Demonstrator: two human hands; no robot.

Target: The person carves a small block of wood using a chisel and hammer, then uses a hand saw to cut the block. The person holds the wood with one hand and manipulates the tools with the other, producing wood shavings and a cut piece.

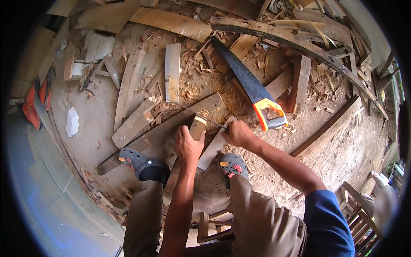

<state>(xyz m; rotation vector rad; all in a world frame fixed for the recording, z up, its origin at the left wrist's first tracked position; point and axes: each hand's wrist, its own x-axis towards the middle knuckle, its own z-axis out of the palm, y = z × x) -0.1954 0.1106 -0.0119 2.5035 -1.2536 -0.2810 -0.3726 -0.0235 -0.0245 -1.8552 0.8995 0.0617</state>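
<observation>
Down on the dusty ground, a person bends over some wood. The left hand (188, 143) is wrapped around the near end of a short brown block of wood (198, 127), with the fingers curled shut on it so the block stands tilted up from the ground. The right hand (238, 133) is just to the right of it, closed in a pinch on a thin dark stick-like tool (212, 122) that reaches left to the pale top of the block; what kind of tool it is cannot be told. The block sits over a long flat grey plank (162, 132) that runs from the near left to the far right. A smaller pale flat board (212, 147) lies slanted between the two hands and the feet. Two dark grey rubber clogs with little coloured dots, the left one (135, 158) and the right one (231, 164), stand on either side of the arms, and the left one rests on the plank. Just to the far right of the right hand lies a hand saw with a dark blade and an orange and grey handle (257, 95), apart from both hands. Farther off there is a pale upright-lying wooden slat (172, 70), and many wood chips and shavings (201, 55) are spread around it. A white crumpled scrap (72, 121) lies far to the left.
</observation>
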